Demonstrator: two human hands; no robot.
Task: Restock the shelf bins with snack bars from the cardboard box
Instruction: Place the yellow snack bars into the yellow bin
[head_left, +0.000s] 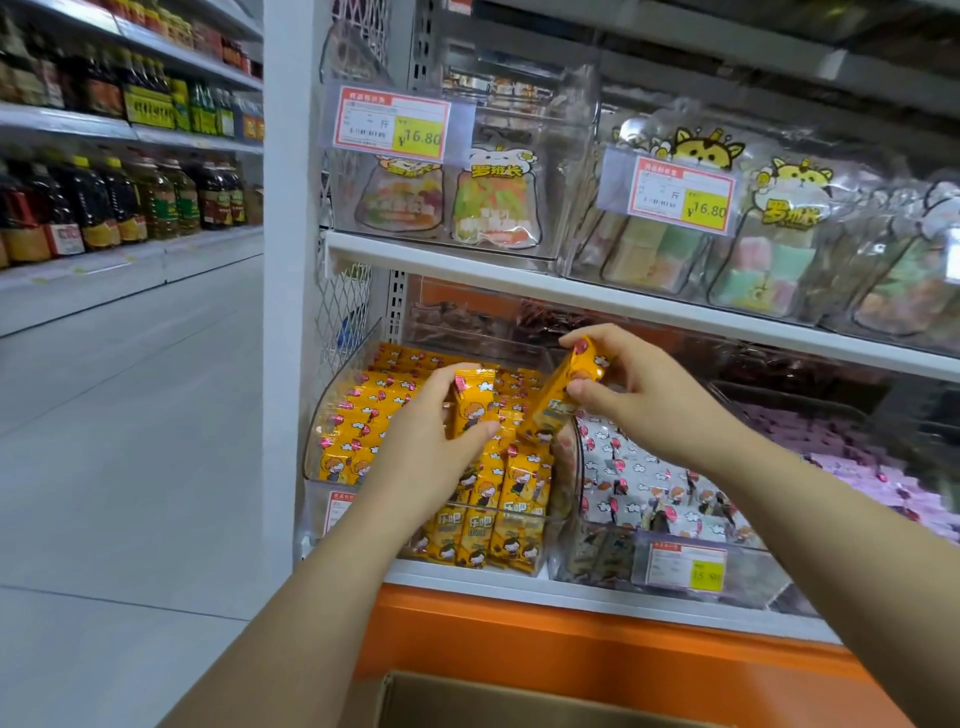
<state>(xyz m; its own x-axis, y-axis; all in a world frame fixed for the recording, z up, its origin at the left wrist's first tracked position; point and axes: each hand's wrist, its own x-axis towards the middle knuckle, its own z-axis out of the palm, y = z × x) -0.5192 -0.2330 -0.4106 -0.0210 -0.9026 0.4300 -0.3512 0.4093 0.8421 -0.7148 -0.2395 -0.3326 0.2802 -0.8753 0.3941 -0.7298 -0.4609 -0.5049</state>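
A clear plastic shelf bin (317, 431) on the lower shelf holds several yellow-wrapped snack bars (363, 410). My left hand (431, 441) grips one yellow snack bar (474, 402) upright over the bin. My right hand (634, 389) pinches a second yellow snack bar (563, 397), tilted, its lower end pointing down into the bin's right side. The cardboard box (519, 699) shows only its top edge at the bottom of the head view; its contents are hidden.
A neighbouring clear bin (675, 566) to the right holds white-wrapped bars; a further one holds purple packets (852, 457). The shelf above (519, 273) carries bins of candy bags with price tags. An open aisle floor (130, 415) and bottle shelves lie left.
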